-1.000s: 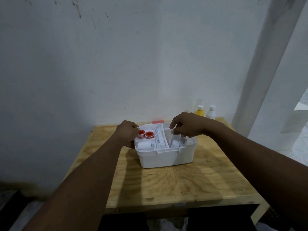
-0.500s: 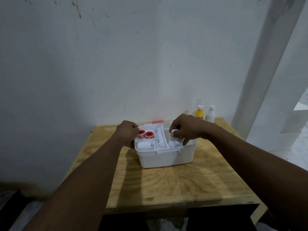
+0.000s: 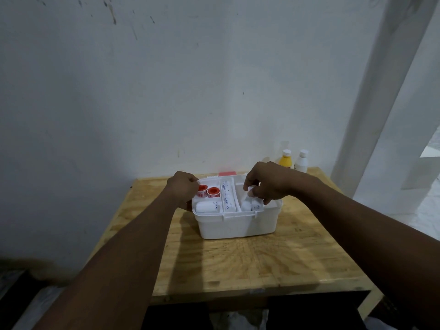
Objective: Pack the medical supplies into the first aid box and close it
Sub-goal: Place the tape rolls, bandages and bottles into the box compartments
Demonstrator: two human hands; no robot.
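A white first aid box point(image 3: 238, 225) stands open on the wooden table, its top tray divided into compartments. Two red-capped tape rolls point(image 3: 207, 191) and a white bandage roll point(image 3: 206, 207) lie in the left compartment, wrapped bandages point(image 3: 227, 197) in the middle one. My left hand point(image 3: 184, 190) grips the box's left rim. My right hand point(image 3: 264, 182) hovers over the right compartment, fingers pinched on a white bandage roll point(image 3: 250, 190) above other white rolls point(image 3: 251, 206). The lid is hidden but for a red patch point(image 3: 226, 173) behind the box.
A yellow bottle point(image 3: 285, 160) and a white bottle point(image 3: 302, 161) stand at the table's back right corner by the wall. The table point(image 3: 250, 263) ends close in front of me. A white pillar point(image 3: 385, 91) rises on the right.
My right hand has shifted slightly inside the right compartment, setting the white roll among the others. My left hand has stayed on the rim.
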